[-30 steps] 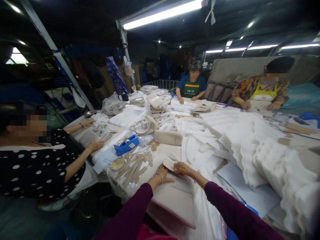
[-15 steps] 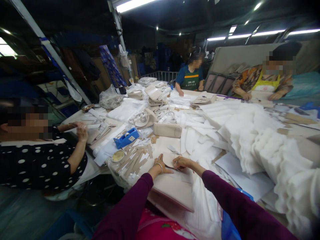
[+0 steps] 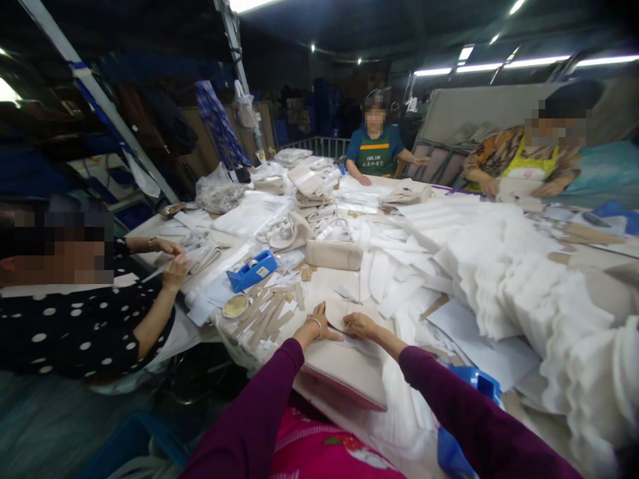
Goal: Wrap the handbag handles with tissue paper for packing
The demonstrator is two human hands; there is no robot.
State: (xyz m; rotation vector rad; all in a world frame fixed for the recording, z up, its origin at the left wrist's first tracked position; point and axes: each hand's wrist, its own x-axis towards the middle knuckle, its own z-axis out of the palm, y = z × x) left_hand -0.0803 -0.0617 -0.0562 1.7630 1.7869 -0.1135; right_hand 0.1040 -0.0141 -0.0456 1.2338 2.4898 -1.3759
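Observation:
A beige bag [image 3: 344, 376] lies at the table's front edge, its far part under my hands. My left hand [image 3: 319, 324] rests on it with fingers spread, a bracelet at the wrist. Just to the right, my right hand [image 3: 360, 324] is closed at the bag's flap; what its fingers pinch is too small to make out. Beyond my hands lies a flat beige piece [image 3: 332, 283], with a rolled beige bag [image 3: 334, 255] behind it.
Card strips [image 3: 272, 318], a round tin [image 3: 235, 306] and a blue tape dispenser [image 3: 253, 270] lie left. White foam sheets [image 3: 534, 293] pile up right. A person in polka dots [image 3: 64, 326] works at left; two more sit across the table.
My hands have barely moved on the bag. The person across the table has turned forward and stretched out an arm. The person at left has moved both hands closer together.

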